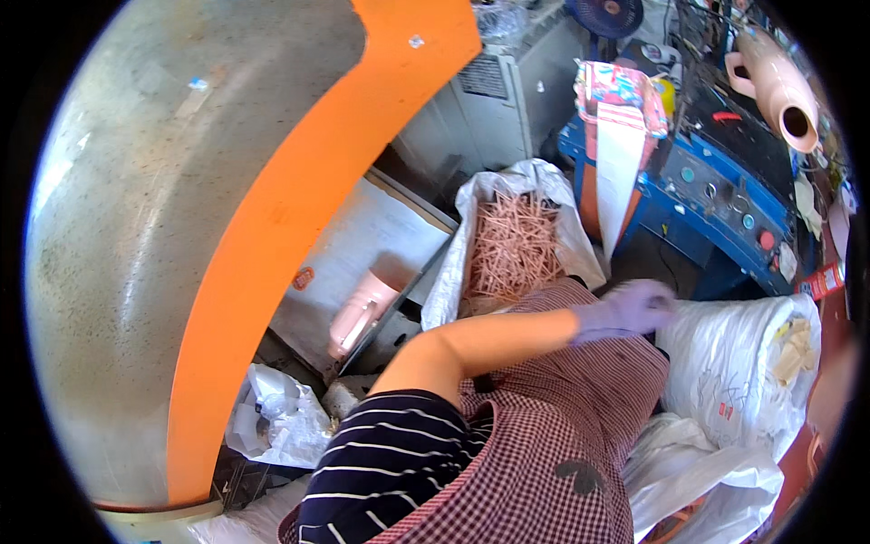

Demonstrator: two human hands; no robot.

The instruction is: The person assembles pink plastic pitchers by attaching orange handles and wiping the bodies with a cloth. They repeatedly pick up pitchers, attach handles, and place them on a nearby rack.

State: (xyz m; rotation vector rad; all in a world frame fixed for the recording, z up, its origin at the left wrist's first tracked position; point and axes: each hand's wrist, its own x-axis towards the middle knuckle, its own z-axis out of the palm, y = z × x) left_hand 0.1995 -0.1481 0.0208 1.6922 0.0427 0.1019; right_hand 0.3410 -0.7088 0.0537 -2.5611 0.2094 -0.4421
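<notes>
My left hand (630,311), in a pale purple glove, reaches across my checked apron (553,435) toward the right. Motion blurs its fingers, so I cannot tell whether they hold anything. It is nearest to a bulky white sack (725,363) at the right. Just beyond the arm, an open white sack (453,263) holds many thin pink plastic strips (515,245). A pink jug (364,313) with a handle lies on a pale board left of the strips. My right hand does not show; a blurred skin-toned shape at the right rim is unclear.
A large metal cover with an orange edge (245,245) fills the left side. At the upper right are a blue control panel (725,195) with buttons, another pink jug (779,91) and a fan (609,14). Crumpled clear plastic (281,417) lies low on the left.
</notes>
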